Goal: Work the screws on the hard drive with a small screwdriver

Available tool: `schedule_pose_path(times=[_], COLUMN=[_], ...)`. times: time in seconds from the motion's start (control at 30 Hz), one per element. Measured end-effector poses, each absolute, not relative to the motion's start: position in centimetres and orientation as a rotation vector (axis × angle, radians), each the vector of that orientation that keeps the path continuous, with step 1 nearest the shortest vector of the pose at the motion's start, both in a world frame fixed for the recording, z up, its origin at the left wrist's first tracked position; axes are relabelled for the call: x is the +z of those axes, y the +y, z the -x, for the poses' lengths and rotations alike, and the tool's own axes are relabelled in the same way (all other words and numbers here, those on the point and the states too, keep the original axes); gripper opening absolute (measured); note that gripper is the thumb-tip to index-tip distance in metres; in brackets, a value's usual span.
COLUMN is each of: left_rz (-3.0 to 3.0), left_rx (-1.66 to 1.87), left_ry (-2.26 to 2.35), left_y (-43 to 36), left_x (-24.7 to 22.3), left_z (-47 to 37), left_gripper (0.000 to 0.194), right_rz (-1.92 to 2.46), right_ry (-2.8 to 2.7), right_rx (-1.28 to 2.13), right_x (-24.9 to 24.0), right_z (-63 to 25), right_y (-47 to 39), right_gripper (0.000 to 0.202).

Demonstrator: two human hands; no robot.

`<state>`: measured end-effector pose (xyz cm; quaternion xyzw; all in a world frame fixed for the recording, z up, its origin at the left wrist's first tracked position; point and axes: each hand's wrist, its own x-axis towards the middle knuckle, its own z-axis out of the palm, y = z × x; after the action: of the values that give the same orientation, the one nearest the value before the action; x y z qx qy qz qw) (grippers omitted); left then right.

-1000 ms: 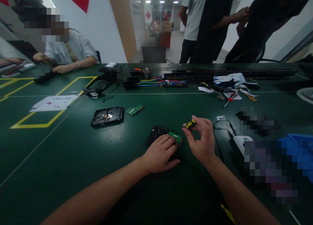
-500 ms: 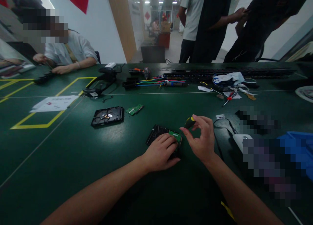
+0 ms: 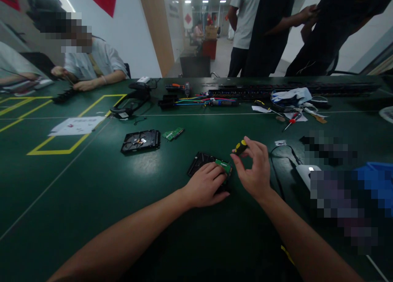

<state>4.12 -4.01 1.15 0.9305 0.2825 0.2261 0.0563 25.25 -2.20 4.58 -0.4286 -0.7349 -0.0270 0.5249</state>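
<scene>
A black hard drive (image 3: 201, 162) lies on the dark green table (image 3: 92, 183) in front of me, with a green circuit board (image 3: 223, 165) on its right end. My left hand (image 3: 204, 186) rests flat on the drive and pins it down. My right hand (image 3: 253, 167) grips a small screwdriver with a black and yellow handle (image 3: 240, 146), its tip pointing down at the green board. Part of the drive is hidden under my left hand.
A second black drive (image 3: 141, 141) and a loose green board (image 3: 173, 133) lie to the left. Cables, tools and gloves (image 3: 290, 97) line the far side. A seated person (image 3: 89, 65) works at far left; people stand behind the table. A white device with cable (image 3: 302, 169) sits right.
My right hand has shifted its fingers a little around the screwdriver handle above the board. My left hand stays on the drive. The view has moved slightly.
</scene>
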Motion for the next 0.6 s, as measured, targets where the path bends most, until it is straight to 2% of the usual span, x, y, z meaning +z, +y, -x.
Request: schedule_pose_path(times=[0.17, 0.6], left_rz=[-2.818, -2.832], left_rx=[0.705, 0.686], left_ry=[0.852, 0.866], left_y=[-4.00, -4.09], left_x=[1.11, 1.18], left_z=[-4.10, -4.02], left_gripper=[0.044, 0.046], right_rz=[1.012, 1.008], right_ry=[-1.775, -1.778], right_rx=[-0.111, 0.020], right_x=[4.60, 4.62], right_z=[-25.22, -25.46], right_y=[-2.24, -1.90], right_gripper=[0.080, 0.075])
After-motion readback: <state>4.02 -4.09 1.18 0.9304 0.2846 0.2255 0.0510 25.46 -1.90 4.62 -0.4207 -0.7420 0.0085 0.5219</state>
